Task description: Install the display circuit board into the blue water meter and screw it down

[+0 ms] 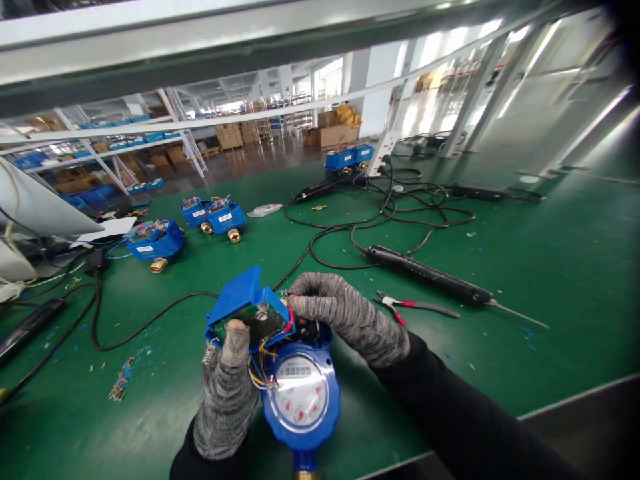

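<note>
while between both hands (227, 393) (340, 313), blue box (239, 293) just beyond the meter (301, 393)

1. Meter (301, 397) on worktable (560, 267), opened case (236, 297) just behind it.
2. Left hand (227, 393) at the case's left, right hand (337, 307) at its right.
3. Pliers (417, 305) right of the right hand, screwdriver (430, 272) behind them.
4. Loose screws (119, 388) left of the left hand.
5. 3 units (157, 241) behind, to the left.
6. Power strip (382, 150) at back, 2 more units (340, 160) beside it.
</note>
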Action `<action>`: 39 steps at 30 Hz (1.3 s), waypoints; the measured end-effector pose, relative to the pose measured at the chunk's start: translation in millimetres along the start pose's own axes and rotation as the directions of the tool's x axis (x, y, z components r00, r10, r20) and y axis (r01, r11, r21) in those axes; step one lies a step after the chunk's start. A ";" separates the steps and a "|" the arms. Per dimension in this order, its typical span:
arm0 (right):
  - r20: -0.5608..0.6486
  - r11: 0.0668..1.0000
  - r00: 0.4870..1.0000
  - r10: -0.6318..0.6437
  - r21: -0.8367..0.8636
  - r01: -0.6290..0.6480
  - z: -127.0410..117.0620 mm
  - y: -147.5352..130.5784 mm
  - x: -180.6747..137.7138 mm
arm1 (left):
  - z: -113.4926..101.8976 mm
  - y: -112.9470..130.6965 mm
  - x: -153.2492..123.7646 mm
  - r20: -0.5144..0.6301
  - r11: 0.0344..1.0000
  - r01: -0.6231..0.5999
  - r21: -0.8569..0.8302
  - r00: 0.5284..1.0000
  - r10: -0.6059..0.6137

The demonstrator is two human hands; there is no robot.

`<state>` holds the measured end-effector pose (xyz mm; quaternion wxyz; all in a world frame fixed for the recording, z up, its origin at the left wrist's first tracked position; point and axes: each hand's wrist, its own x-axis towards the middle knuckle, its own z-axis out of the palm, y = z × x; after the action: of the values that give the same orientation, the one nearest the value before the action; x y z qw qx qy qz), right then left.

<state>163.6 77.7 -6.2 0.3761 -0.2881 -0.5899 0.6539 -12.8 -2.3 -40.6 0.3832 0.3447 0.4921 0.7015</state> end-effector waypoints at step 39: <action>-0.284 0.512 0.537 -0.795 -0.788 0.342 60.1 8.3 -55.2 | -3.0 0.6 -4.6 -0.036 0.933 -0.230 0.278 0.968 0.249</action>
<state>143.5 -1.8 -9.8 0.6272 -0.3681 -0.6796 0.0959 -13.4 -7.7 -41.4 0.2261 0.4263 0.5512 0.6806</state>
